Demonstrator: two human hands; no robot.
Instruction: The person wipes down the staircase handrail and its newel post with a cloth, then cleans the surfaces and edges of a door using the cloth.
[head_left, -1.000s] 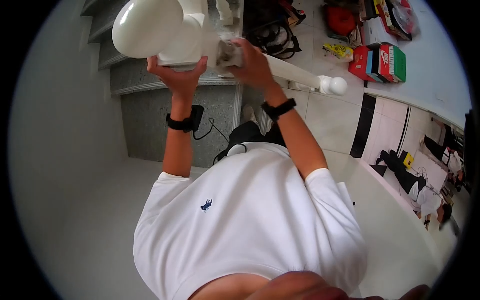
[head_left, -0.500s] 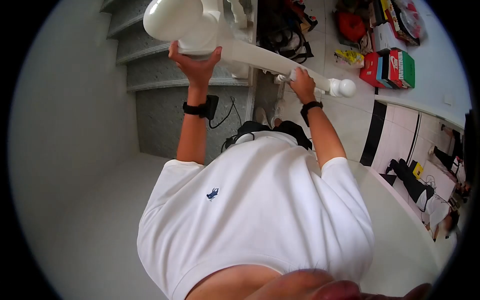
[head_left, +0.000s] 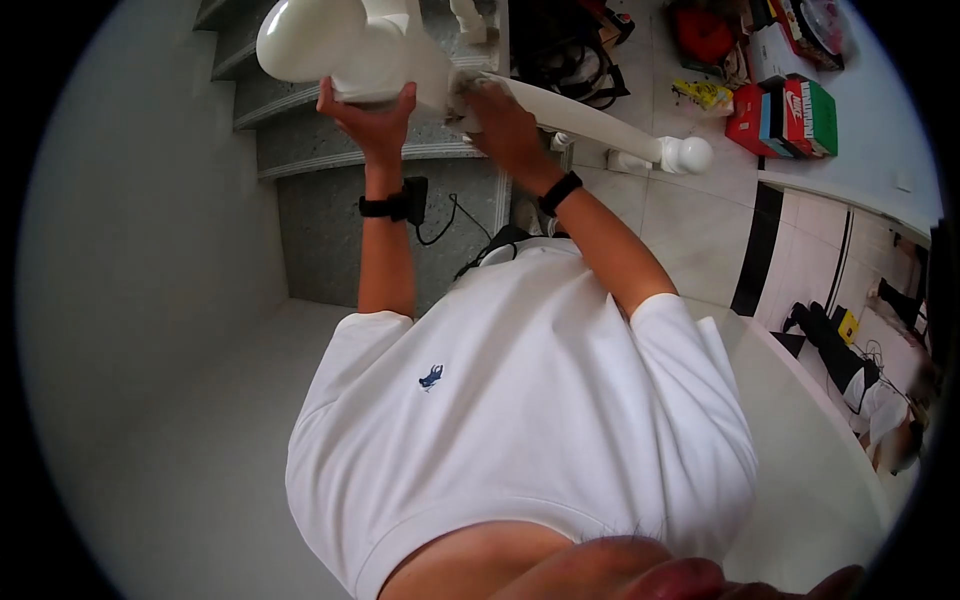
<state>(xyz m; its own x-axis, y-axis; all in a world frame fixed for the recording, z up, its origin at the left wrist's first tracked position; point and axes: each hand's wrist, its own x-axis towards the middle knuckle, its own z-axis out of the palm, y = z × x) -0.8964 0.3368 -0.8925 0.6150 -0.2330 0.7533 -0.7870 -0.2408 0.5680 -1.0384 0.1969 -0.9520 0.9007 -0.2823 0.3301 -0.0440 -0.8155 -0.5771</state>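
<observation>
A glossy white newel post [head_left: 400, 65] with a rounded cap stands at the top left of the head view. My left hand [head_left: 370, 125] grips its near side, thumb and fingers spread around the block. Under my right hand [head_left: 508, 130] is a crumpled greyish cloth [head_left: 462, 98], pressed where the white handrail [head_left: 580, 122] meets the post. The fingers of that hand are slightly blurred and partly hidden. The rail slopes right to a round end knob [head_left: 688, 155].
Grey stone stairs [head_left: 290, 120] lie left of the post, beside a plain wall [head_left: 130, 200]. Black cables and bags [head_left: 570, 55] sit behind the rail. Shoe boxes [head_left: 790, 118] and a yellow packet [head_left: 708, 96] are at right. Other people [head_left: 840, 350] are farther right.
My right hand has slid left along the handrail with the cloth, from near the end knob to beside the post. My left hand stays on the post; the view has shifted slightly.
</observation>
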